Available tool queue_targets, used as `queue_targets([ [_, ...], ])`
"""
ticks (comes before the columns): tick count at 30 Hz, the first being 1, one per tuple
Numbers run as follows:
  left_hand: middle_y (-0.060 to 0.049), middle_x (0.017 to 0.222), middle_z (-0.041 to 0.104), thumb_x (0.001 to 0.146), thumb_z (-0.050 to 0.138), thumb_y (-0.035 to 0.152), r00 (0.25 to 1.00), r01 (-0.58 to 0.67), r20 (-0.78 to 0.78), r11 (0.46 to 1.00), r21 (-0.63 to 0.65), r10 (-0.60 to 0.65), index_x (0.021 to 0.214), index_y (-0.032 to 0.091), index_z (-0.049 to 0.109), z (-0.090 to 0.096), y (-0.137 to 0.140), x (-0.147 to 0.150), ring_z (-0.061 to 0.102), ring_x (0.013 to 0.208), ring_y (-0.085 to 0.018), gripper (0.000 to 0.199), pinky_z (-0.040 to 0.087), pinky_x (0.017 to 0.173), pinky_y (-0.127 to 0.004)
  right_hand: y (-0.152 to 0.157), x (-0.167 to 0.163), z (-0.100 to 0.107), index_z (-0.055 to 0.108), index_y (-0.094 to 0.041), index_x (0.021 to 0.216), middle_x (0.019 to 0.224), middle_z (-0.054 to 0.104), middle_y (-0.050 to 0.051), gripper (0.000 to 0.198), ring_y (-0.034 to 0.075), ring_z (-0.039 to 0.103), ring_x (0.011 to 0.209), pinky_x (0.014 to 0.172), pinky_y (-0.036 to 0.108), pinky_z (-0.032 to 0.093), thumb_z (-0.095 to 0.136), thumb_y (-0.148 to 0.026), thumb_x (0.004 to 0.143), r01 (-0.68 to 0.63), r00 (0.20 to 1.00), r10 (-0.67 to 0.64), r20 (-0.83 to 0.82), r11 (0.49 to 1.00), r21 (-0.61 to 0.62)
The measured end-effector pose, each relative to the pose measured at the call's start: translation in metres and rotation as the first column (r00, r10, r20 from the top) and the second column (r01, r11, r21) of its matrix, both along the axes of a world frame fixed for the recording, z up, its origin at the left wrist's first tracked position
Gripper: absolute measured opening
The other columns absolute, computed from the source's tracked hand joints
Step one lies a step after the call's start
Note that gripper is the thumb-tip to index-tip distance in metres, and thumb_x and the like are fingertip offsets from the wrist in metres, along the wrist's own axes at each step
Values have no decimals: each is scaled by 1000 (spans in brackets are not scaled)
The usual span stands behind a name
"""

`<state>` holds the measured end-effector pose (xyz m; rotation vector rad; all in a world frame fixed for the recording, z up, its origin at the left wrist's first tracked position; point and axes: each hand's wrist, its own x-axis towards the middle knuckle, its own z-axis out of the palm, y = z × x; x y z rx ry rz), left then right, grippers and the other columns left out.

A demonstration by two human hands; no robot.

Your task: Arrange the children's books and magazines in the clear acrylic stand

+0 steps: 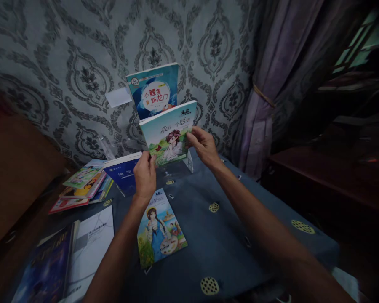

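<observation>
Both my hands grip a light green picture book (169,134) with a girl on its cover, tilted slightly over the table. My left hand (145,174) pinches its lower left corner, and my right hand (204,145) holds its right edge. Just behind it a blue book (154,90) with a round white title patch stands upright against the wall side. A dark blue book (121,172) leans beside my left hand, in what looks like a clear stand (189,163). Below my hands, another book (161,231) showing a girl in blue overalls lies flat on the cloth.
On the left lie a pile of colourful books (85,185), a white booklet (93,235) and a dark purple-blue book (47,265). A dark blue cloth with pineapple prints (227,244) covers the table. Patterned wall and a tied curtain (255,105) stand behind; a brown box-like shape (15,168) is far left.
</observation>
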<state>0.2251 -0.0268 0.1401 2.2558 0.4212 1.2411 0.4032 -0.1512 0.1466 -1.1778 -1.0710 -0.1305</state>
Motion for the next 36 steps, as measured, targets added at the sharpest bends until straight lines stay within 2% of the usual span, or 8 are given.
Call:
queue_targets([
  [11,-8,83,66,100,44,20,974,-77,-209,996,49,86,89,21,53,-42,8,29,66,78,-24,14,44,70,-30,14,32,-58,71,-22,105,96,71,5,47,18,63,80,62,28,56,63,-63,85,9,991,-17,-135,998,-58],
  [14,-9,85,69,99,45,17,966,-93,-239,995,39,99,94,20,56,-45,9,34,68,78,-24,12,44,70,-29,14,38,-68,71,-21,106,95,72,5,46,18,63,79,62,28,56,62,-61,85,9,989,-22,-144,996,-93],
  [18,-15,96,72,101,44,19,916,-131,-374,989,64,145,108,16,59,-40,5,37,71,87,-25,17,46,73,-29,10,44,-81,72,-21,105,95,72,5,45,19,64,79,61,29,57,61,-60,86,47,989,-65,-136,990,-135],
  [21,-17,103,73,102,41,21,878,-157,-444,984,81,177,112,14,60,-32,-1,39,71,94,-26,22,48,76,-29,6,47,-87,72,-20,105,95,73,5,44,20,65,79,62,31,57,59,-59,87,100,986,-116,-119,986,-131],
  [25,-16,99,74,103,41,21,855,-176,-488,983,50,178,116,13,60,-27,-2,44,72,94,-25,24,48,76,-27,6,49,-87,73,-19,105,89,71,4,38,19,63,75,66,31,54,55,-49,90,187,979,-195,-52,973,-133],
  [30,-16,99,76,101,43,21,812,-189,-563,982,-4,154,116,14,64,-33,10,46,74,93,-25,26,49,78,-27,12,48,-85,74,-19,93,85,67,5,33,20,61,78,73,33,53,52,-43,92,308,951,-296,91,928,-210],
  [33,-19,105,75,101,45,22,767,-203,-614,978,48,189,111,15,66,-39,15,45,73,101,-27,25,50,82,-29,15,48,-88,74,-19,91,89,65,7,29,24,61,88,83,37,51,52,-38,91,401,912,-361,195,883,-242],
  [36,-21,105,74,101,44,24,717,-198,-662,974,106,218,108,14,66,-43,15,46,72,103,-29,25,50,83,-30,17,48,-95,73,-18,100,94,65,9,27,25,61,89,85,41,51,54,-32,88,457,887,-415,202,851,-258],
])
